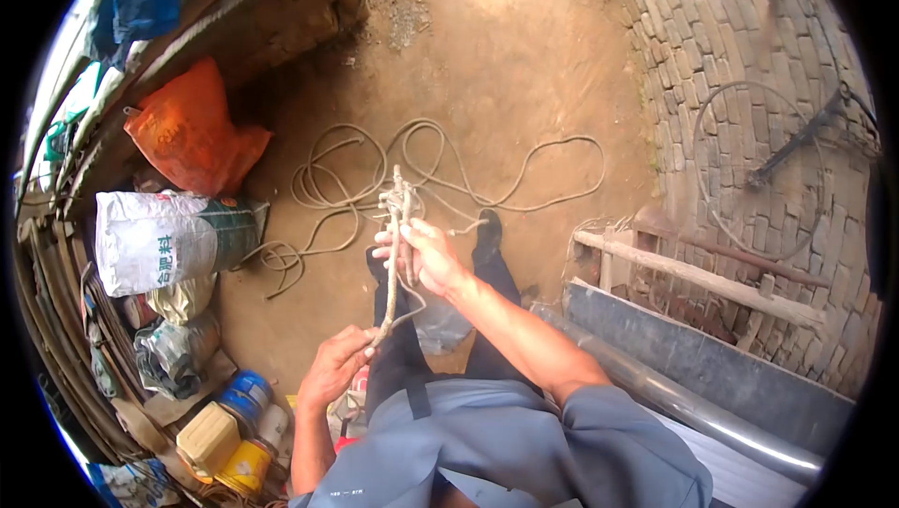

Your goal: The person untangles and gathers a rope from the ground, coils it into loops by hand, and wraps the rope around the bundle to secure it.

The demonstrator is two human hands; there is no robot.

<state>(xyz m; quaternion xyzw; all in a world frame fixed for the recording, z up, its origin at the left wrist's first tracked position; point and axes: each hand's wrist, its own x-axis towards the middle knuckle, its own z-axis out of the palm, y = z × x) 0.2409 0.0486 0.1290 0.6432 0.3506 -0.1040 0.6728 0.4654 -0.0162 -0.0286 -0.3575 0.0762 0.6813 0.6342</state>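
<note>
A pale rope runs between my two hands in front of my body. My left hand, lower down, pinches the rope near its lower bend. Higher up, my right hand has its fingers wrapped round the doubled strands, just below a knotted, bunched part of the rope. A short end sticks up above that bunch. More of the rope lies in loose loops on the dirt ground beyond my feet. What the right palm covers is hidden.
An orange sack and a white printed sack lie at the left, with a blue tin and a yellowish container below. A wooden frame and a shiny metal pipe stand right, by a brick wall.
</note>
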